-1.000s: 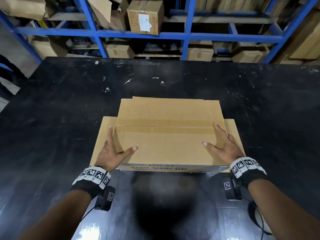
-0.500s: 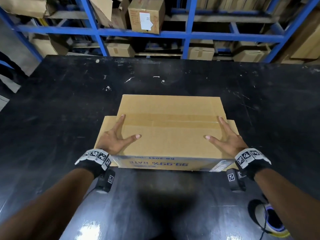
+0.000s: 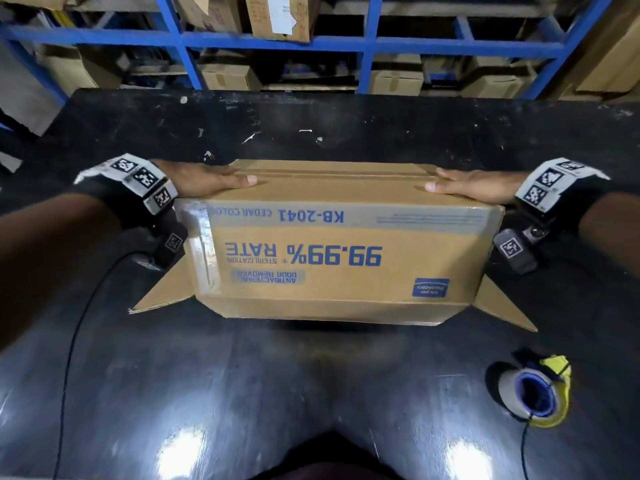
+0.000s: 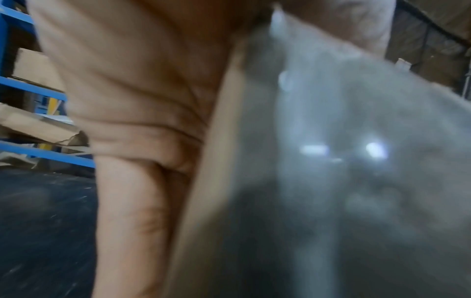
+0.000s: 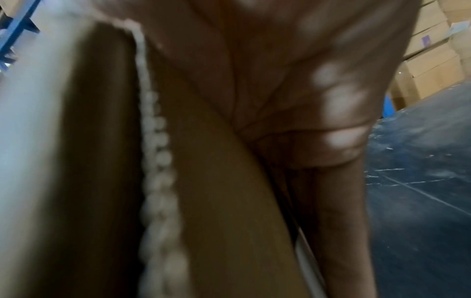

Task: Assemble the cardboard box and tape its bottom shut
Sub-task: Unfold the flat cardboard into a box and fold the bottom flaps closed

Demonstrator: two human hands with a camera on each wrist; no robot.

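Fingers (image 3: 242, 180) of both hands lie straight, pressed flat on the box's (image 3: 339, 258) top ends, left hand (image 3: 207, 180) and right hand (image 3: 478, 187) facing. Between them the box stands on the tabletop (image 3: 242, 375), print upside down. A tape roll (image 3: 533, 393) lies near, below the right hand.

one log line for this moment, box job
box upside-down, held | left hand, right hand flat on ends | tape roll untouched on table
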